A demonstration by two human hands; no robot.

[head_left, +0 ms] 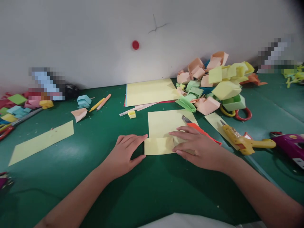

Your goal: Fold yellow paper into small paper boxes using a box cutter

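Note:
A yellow paper sheet (163, 125) lies on the green table (99, 152) with its near edge folded up into a flap (158, 146). My left hand (124, 155) rests flat at the flap's left end, fingers stretched toward it and thumb at its lower corner. My right hand (196, 145) lies spread over the flap's right end, pressing it down. An orange utility knife (201, 130) lies just behind my right hand, partly on the sheet.
A pile of folded paper shapes (213, 85) sits at the back right with scissors (237, 114). A yellow glue gun (244, 142) and a purple one (291, 145) lie right. Paper stack (150, 91), pencils (99, 103), a yellow strip (41, 142) and scraps lie left.

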